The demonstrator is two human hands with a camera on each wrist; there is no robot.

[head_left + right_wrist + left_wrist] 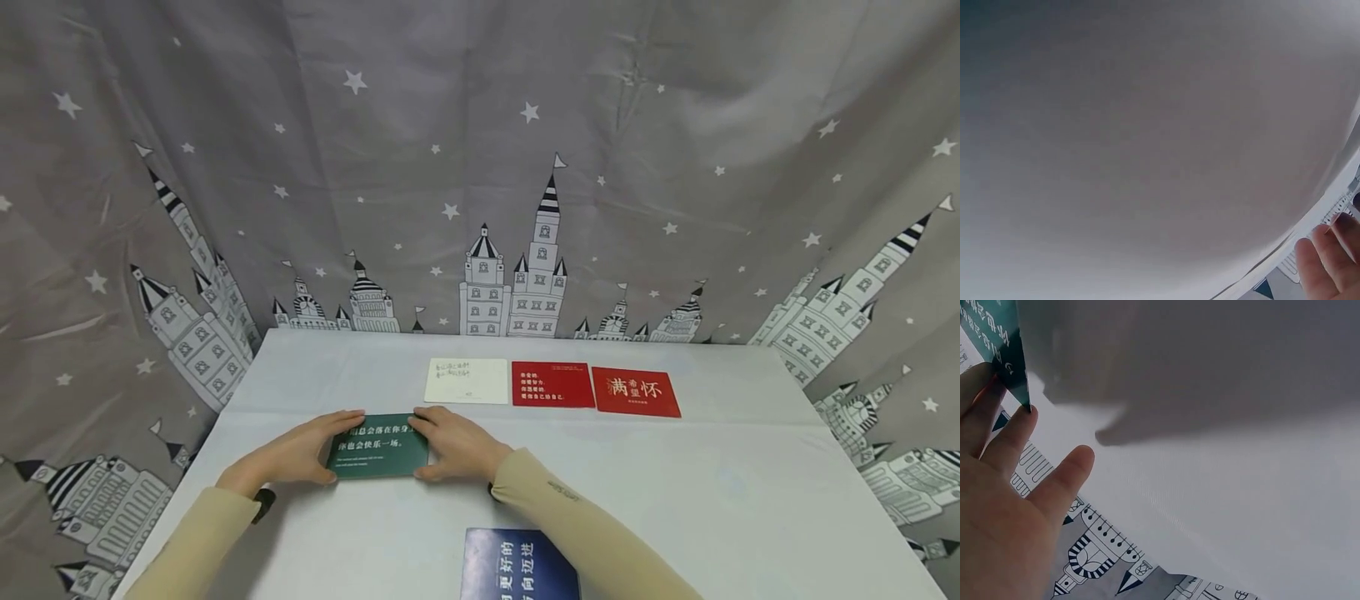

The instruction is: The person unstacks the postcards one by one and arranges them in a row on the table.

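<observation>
- Green card [378,455] — flat on the white table [712,492], held between both hands, its long edges running left to right, white printed characters facing up.
- Left hand [300,454] lies at the card's left short edge: fingers over the top left corner, thumb at the lower left corner. In the left wrist view a fingertip touches a pointed corner of the green card [1007,353]; the fingers look fairly straight, so this reads as a steadying touch at the edge, though I cannot tell whether the card is pinched.
- Right hand [459,446] mirrors it at the right short edge, fingers over the top right corner, thumb low at the near edge. Right wrist view shows only fingertips [1329,262] at the frame corner and blurred table surface.
- Two-sided hold probably squares the card and stops it sliding on the smooth tabletop.
- Card: thin, stiff, rectangular, matte finish, rounded-looking corners.
- Beyond the right hand's fingertips: a cream card [467,381], then a red card with small text [552,384], then a red card with large characters [636,392] — laid flat in a row, side by side.
- Nearer the person than the right forearm: a blue card [517,567], cut off by the frame.
- Behind the table: grey curtain [480,167], soft folds, printed with stars and castles.
</observation>
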